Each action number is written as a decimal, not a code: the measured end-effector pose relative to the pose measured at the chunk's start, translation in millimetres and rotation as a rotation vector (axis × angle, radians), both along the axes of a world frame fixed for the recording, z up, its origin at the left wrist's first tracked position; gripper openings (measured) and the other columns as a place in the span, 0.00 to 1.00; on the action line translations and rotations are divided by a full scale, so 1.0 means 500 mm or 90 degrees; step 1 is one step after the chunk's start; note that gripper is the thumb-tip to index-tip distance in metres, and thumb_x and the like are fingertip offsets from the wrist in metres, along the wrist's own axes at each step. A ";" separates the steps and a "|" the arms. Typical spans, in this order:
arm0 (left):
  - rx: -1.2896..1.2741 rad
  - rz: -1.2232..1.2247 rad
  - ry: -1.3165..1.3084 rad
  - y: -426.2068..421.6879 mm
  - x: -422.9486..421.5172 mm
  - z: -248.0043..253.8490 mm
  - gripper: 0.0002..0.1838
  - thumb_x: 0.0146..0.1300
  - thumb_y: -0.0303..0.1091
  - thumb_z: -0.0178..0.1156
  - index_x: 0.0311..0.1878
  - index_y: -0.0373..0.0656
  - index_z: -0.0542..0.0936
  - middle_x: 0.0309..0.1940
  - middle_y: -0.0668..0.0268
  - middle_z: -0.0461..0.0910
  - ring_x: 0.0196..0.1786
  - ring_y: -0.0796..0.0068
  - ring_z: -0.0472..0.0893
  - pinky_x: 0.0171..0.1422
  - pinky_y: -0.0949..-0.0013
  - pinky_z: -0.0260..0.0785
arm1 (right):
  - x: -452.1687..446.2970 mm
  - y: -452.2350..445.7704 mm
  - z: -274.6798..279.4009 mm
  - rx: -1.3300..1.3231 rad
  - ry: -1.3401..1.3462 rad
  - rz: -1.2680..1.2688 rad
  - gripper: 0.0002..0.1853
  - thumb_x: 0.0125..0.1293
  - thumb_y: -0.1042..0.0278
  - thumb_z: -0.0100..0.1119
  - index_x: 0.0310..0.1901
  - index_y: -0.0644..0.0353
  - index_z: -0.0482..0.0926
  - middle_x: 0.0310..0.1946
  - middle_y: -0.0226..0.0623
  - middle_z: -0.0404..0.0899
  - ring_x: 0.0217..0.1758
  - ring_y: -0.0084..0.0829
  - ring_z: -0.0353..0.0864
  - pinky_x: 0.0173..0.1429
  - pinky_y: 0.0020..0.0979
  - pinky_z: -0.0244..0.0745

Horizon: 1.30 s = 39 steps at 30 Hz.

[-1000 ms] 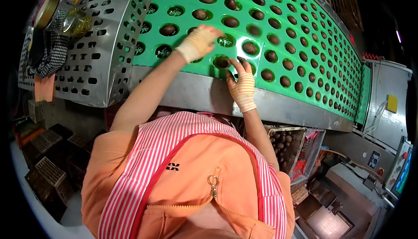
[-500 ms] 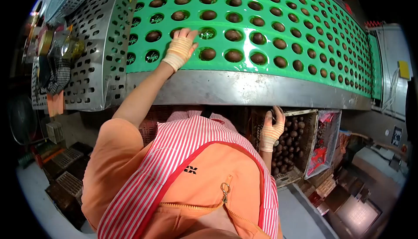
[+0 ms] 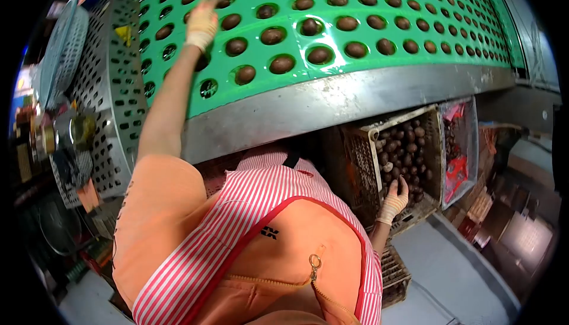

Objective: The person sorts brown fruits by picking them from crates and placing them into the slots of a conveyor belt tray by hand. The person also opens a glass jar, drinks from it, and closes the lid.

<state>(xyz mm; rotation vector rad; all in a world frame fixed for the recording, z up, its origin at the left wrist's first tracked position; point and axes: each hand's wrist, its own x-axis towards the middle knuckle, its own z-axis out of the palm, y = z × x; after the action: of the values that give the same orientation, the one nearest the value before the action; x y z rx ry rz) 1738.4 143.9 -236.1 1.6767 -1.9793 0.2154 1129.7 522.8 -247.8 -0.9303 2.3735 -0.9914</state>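
My left hand [image 3: 203,24], in a pale knitted glove, reaches out over a wet green sheet [image 3: 204,101] with rows of oval holes. Its fingers are stretched out beside a dark brown egg-shaped item [image 3: 225,1] sitting in a hole; whether they touch it is unclear. Most holes hold such items, while a few at the left show dark openings. Over the near end of a crate [image 3: 439,147] is my right hand [image 3: 394,202], gloved with bare fingertips. Its thumb and fingers stand apart with nothing visible between them. Dark brown items [image 3: 409,141] are heaped in the crate just beyond it.
A metal ledge [image 3: 332,97] runs along the sheet's near side. Perforated metal panels [image 3: 115,129] stand at the left, with a blue basket [image 3: 65,46] and a jar [image 3: 82,132]. A grey bin [image 3: 471,147] with red pieces adjoins the crate.
The camera view has turned and shifted. My left hand has moved farther over the sheet. My right hand has moved from beside the ledge to the near end of the crate.
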 end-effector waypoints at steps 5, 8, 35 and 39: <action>0.320 0.130 -0.047 -0.086 -0.022 -0.016 0.23 0.56 0.46 0.57 0.52 0.45 0.80 0.47 0.49 0.81 0.51 0.44 0.80 0.54 0.47 0.72 | -0.030 0.089 0.047 0.115 0.098 -0.111 0.18 0.66 0.64 0.61 0.53 0.66 0.81 0.52 0.46 0.82 0.55 0.36 0.80 0.63 0.33 0.69; 0.223 0.132 -0.213 -0.107 0.063 -0.153 0.25 0.67 0.53 0.47 0.62 0.51 0.75 0.54 0.50 0.80 0.53 0.46 0.79 0.57 0.45 0.71 | -0.043 0.130 0.099 0.170 0.036 -0.314 0.20 0.67 0.61 0.59 0.56 0.63 0.80 0.55 0.47 0.81 0.59 0.41 0.78 0.63 0.38 0.70; 0.613 -0.584 -0.595 0.415 -1.108 -0.112 0.30 0.48 0.52 0.70 0.57 0.60 0.78 0.57 0.55 0.71 0.58 0.52 0.72 0.57 0.56 0.73 | -0.123 -0.037 -0.121 0.356 -0.011 0.267 0.33 0.47 0.67 0.68 0.60 0.36 0.76 0.64 0.50 0.61 0.59 0.59 0.70 0.64 0.47 0.71; 0.615 -0.549 -0.617 0.454 -1.092 -0.149 0.20 0.62 0.42 0.60 0.59 0.66 0.78 0.61 0.62 0.71 0.63 0.56 0.71 0.56 0.56 0.67 | -0.110 -0.032 -0.127 0.337 0.052 0.259 0.33 0.50 0.74 0.64 0.60 0.35 0.73 0.66 0.48 0.59 0.59 0.58 0.70 0.62 0.46 0.73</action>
<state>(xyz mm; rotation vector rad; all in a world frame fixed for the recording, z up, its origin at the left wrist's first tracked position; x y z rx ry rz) 1192.4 371.1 -310.9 0.9523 -3.7632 -0.4002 1074.7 506.6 -311.5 -1.1754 2.2046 -0.1594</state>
